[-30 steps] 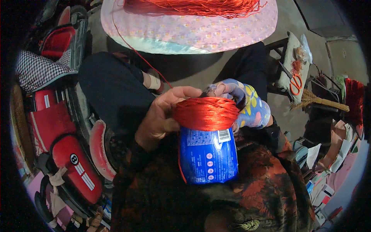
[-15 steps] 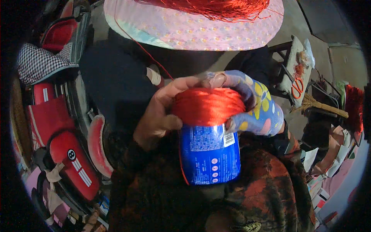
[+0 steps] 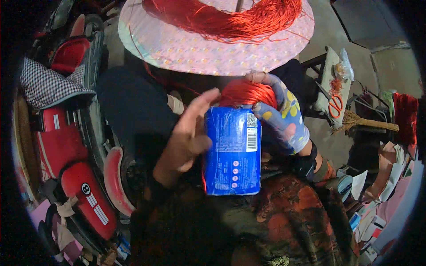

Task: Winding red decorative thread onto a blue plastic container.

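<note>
Since before, our left hand spreads open beside the blue can; our gloved right hand clasps its red thread winding, light but likely slippery.

Single head fisheye, looking steeply down, close over lap; rim edges bend.

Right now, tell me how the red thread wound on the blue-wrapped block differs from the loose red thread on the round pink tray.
The red thread wound on the blue-wrapped block is a tight, compact bundle; the loose red thread on the round pink tray sprawls in long, untidy strands. The wound thread sits between the bare left hand and the gloved right hand; the loose thread lies untouched. Both are the same bright red.
</note>
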A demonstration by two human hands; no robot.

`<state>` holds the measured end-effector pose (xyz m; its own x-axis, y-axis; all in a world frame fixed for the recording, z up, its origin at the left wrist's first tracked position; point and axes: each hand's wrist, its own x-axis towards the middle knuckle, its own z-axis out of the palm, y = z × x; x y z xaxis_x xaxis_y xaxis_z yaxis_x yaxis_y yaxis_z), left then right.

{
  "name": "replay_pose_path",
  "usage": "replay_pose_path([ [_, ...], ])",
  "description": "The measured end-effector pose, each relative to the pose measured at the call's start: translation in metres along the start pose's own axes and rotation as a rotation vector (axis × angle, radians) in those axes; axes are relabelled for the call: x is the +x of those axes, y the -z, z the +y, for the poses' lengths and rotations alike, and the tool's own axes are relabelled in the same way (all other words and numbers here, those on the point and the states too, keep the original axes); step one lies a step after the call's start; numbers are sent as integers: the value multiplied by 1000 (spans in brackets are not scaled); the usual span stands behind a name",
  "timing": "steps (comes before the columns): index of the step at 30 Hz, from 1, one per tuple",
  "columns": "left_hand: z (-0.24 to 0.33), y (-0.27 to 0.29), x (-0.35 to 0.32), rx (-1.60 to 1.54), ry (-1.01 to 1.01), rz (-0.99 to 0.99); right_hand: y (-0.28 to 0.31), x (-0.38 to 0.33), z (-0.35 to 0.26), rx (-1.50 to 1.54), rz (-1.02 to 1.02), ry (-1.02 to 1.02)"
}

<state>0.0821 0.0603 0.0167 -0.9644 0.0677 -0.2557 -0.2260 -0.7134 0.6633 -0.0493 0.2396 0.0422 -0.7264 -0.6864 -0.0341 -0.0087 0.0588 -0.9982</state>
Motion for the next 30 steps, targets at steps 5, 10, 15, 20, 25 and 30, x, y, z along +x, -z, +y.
replay_pose_path([
  [5,8,-18,3,64,97,-14,12,1,0,665,62,-201],
  [10,40,-20,-1,149,147,57,52,2,8,794,77,-137],
  [15,69,-6,-34,318,209,173,95,-3,0,335,125,-126],
  [20,110,24,-64,824,395,-44,116,-4,11,-292,205,-56],
  [25,115,14,-32,1240,418,-555,97,-4,26,-358,54,77],
  [30,90,1,3,1298,136,-484,50,-2,23,-183,-169,31],
])
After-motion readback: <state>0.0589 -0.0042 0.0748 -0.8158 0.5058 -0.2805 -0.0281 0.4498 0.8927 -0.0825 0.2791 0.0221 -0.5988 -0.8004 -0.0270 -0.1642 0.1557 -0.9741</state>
